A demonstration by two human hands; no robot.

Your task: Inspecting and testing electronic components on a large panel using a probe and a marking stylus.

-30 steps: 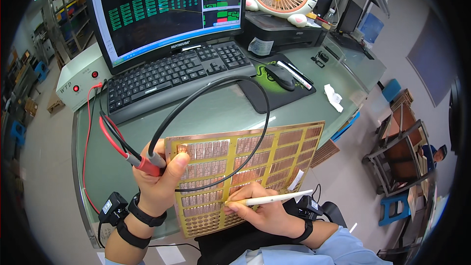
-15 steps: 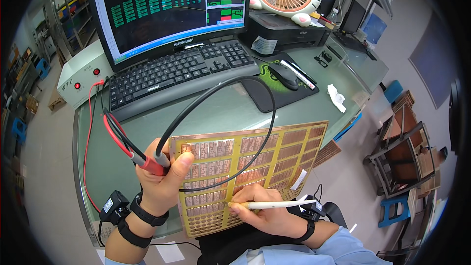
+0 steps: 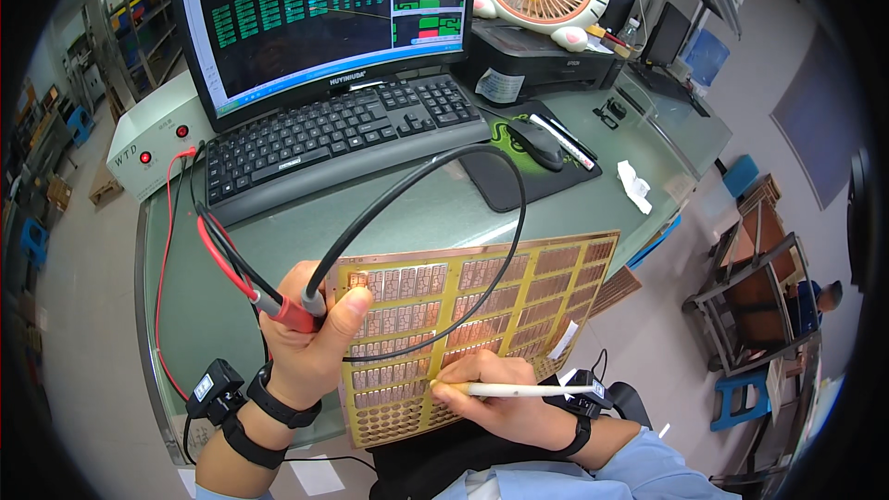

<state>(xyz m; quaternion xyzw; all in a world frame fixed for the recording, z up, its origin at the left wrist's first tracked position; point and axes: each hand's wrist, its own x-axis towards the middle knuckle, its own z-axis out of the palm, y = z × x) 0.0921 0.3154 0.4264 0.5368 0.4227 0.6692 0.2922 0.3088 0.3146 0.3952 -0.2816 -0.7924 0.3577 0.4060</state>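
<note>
Well, patterned panel in left hand, brown boards in rack.

The yellow panel leans tilted, coppery patterned blocks in rows, round dots at lower left; the slim white pen-like tool lies nearly level before its lower half; red-sleeved connector by its left edge; black cable looping across its front.

The left hand grips with its thumb pointing up, the right hand lower in a fingertip pinch.
</note>
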